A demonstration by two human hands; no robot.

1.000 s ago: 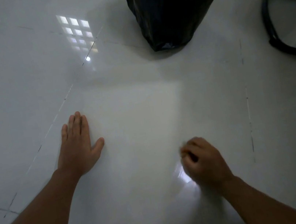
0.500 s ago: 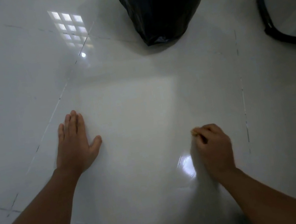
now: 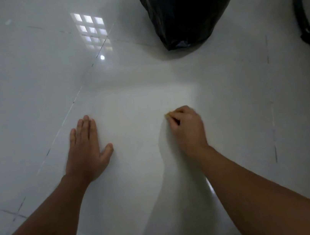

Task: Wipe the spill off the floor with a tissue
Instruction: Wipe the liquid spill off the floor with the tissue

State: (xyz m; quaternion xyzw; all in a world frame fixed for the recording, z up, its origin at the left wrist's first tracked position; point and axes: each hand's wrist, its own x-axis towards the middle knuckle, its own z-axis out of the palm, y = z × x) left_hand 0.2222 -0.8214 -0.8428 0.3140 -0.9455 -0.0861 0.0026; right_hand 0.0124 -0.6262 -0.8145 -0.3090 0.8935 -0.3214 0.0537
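1. While the left hand [image 3: 87, 151] lies flat, fingers straight, on the glossy white floor [image 3: 24, 86], the right hand [image 3: 187, 127] curls tight.
2. Only a small yellowish scrap of tissue [image 3: 167, 116] peeks from its fingertips, against the floor.
3. Beyond stands a black bag [image 3: 189, 5].

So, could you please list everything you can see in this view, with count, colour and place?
floor: one, glossy white tiles with thin joints, fills the view.
window reflection: one, bright grid of panes, on the tiles at upper left centre.
rubbish bag: one, black plastic, standing on the floor at top centre right.
curved frame: one, black, at the right edge; what it belongs to is unclear.
tissue: a small pale bit shows at the right fingertips; the rest is hidden.
left hand: flat on the floor, fingers straight.
right hand: fingers curled, knuckles up, on the floor.
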